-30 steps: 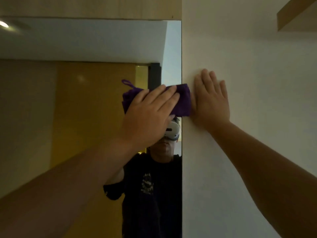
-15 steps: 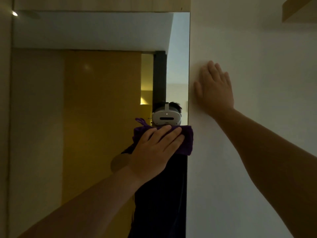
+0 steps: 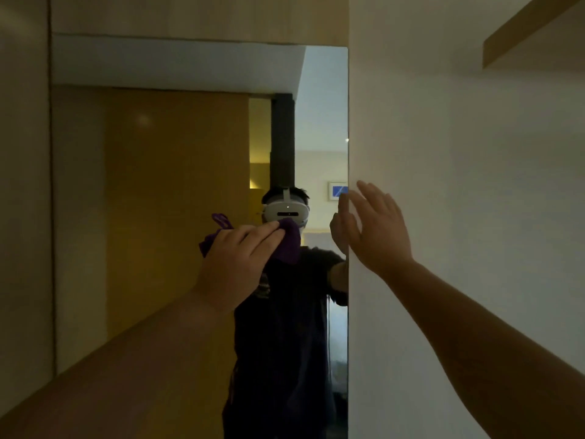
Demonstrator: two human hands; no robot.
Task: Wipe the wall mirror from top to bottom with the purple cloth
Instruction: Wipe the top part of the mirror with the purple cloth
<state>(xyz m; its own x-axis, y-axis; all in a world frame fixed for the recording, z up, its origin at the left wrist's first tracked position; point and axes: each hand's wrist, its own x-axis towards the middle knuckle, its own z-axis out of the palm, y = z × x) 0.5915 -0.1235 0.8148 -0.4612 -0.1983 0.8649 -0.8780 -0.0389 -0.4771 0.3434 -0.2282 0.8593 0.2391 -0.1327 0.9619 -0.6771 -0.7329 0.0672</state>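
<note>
Purple cloth (image 3: 286, 240), clenched in the left hand (image 3: 235, 267), has dropped mid-mirror (image 3: 177, 217), right hand (image 3: 378, 231) released, lifting off the white wall (image 3: 459, 185); lower half remains.

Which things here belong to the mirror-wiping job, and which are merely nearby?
Belonging to the job:
purple cloth
wall mirror
left hand, holding the cloth

Merely nearby:
white wall
wooden shelf
right hand, by the mirror's edge
</note>
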